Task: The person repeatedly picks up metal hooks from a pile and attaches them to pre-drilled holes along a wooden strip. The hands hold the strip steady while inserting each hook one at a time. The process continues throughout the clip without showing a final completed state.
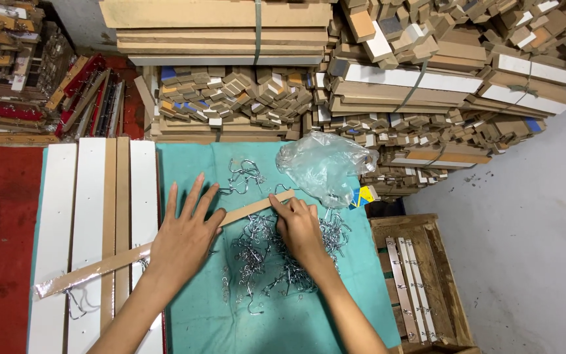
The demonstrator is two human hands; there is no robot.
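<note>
Pressing flat, left hand [185, 239] pins strip [165, 242]; right hand [299, 229] pinches its end; crumpled clear bag [322, 167] beside hooks [263, 255].

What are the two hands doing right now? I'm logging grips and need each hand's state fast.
Left hand: open, fingers spread, pressing flat on the long wooden strip.
Right hand: fingers curled at the strip's end above the metal hooks; grip cannot be told.

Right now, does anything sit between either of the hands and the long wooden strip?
Nothing visible does. The left hand lies flat on the wooden strip, and the right hand pinches it near its far end, above the pile of metal hooks.
</note>
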